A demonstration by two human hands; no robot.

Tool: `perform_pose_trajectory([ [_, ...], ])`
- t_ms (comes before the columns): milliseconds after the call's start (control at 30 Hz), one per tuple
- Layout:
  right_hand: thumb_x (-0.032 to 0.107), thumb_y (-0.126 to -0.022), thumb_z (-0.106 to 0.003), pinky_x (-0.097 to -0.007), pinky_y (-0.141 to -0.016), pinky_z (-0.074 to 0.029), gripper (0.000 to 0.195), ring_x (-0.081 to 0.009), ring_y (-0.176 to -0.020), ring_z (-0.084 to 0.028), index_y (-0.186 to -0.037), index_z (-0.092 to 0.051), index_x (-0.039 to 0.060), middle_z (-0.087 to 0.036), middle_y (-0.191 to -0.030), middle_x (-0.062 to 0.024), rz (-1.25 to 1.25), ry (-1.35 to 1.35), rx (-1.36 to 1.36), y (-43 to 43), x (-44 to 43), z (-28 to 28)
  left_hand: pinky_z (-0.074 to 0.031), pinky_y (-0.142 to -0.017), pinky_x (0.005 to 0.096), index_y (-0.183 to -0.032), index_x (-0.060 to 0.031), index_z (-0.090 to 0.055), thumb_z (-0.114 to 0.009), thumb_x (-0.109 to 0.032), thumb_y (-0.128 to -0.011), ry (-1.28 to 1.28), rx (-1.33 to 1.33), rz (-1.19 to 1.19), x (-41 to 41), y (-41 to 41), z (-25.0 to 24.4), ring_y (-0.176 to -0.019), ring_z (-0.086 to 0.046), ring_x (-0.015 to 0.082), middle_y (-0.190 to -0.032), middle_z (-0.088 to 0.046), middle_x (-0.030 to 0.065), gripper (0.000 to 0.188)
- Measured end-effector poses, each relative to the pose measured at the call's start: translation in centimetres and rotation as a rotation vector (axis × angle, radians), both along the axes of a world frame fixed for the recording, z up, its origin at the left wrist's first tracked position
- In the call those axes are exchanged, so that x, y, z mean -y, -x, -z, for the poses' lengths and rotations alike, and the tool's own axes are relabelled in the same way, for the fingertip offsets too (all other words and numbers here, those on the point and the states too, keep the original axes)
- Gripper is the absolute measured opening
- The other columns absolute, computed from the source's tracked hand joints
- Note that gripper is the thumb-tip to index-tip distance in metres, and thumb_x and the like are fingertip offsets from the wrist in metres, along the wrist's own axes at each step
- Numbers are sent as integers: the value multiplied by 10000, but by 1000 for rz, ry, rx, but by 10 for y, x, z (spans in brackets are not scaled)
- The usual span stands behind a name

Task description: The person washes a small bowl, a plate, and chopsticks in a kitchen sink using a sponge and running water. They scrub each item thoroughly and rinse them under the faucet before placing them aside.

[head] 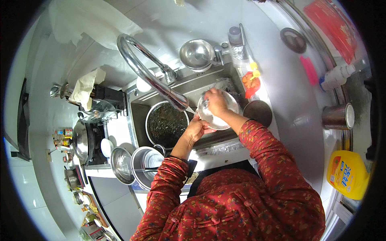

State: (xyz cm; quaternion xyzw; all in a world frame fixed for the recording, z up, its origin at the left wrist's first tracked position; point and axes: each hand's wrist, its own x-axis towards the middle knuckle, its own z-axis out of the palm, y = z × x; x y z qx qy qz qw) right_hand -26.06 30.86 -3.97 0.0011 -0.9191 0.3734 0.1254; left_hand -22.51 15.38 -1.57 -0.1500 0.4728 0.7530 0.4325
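My left hand (197,129) grips the near left rim of a white bowl (221,119) and tilts it over the steel sink (218,140). Inside the bowl lies my right hand (215,102), fingers bent against its inner wall; whether it holds anything cannot be told. A thin stream of water falls from the chrome gooseneck faucet (150,78) beside the bowl's left edge. Left of my hands, a round metal pot (167,125) with dark contents stands in the sink.
Behind the sink sits a steel bowl (196,54). An empty pot (147,162) and a steel strainer (120,167) stand at the front left, near a wok (80,140). At the right are a dark round container (257,113), a steel canister (337,117) and a yellow detergent bottle (348,174).
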Motion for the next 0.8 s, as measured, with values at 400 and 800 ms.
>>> perform_pose_trajectory([
  [400, 123, -780, -525, -393, -834, -466, 135, -285, -979, -511, -859, -628, 89, -558, -963, -80, -160, -387, -32, 19, -25, -17, -557, -757, 568, -1254, -76, -364, -412, 155, -755, -9, 27, -135, 0, 5, -17, -957, -610, 387, -1156, -517, 182, 552],
  [800, 104, -806, -547, -421, -892, -434, 288, -342, -1023, -531, -1081, -618, 55, -583, -1100, -170, -98, -2, 6, -70, 36, 4, -568, -689, 512, -1268, -156, -407, -384, 111, -796, 58, -126, -452, 6, 14, 37, -812, -631, 273, -1084, -580, 140, 542],
])
